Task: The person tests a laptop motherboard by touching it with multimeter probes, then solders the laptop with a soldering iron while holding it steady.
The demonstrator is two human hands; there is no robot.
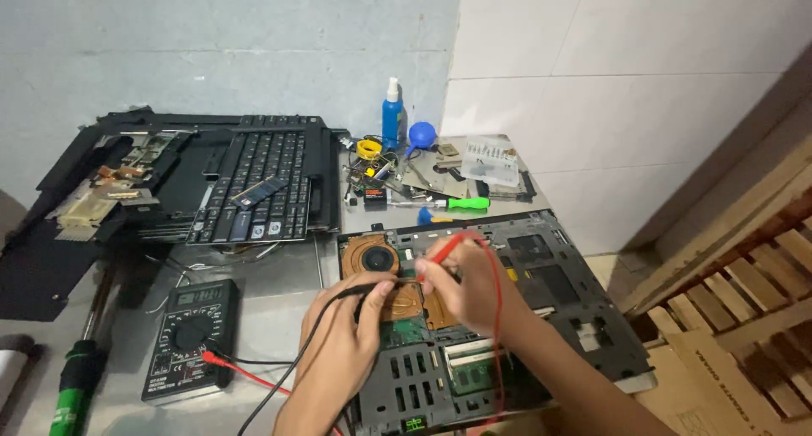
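Observation:
An opened laptop base (550, 275) lies in front of me with its copper heat pipes, round fan (370, 256) and green board exposed. My left hand (342, 343) pinches a black multimeter probe (359, 290) with its tip down on the board. My right hand (465, 285) holds a red probe (441, 248) against the board just right of the fan. Red and black leads run back to a black multimeter (188, 339) lying at my left.
A detached keyboard (254, 186) and dismantled laptop parts (110, 182) lie at the back left. A blue spray bottle (392, 115), blue blower bulb (421, 134), green-handled screwdriver (461, 203) and small parts sit behind the laptop. A green-handled tool (76, 385) lies at the left edge. Wooden slats (744, 301) stand at right.

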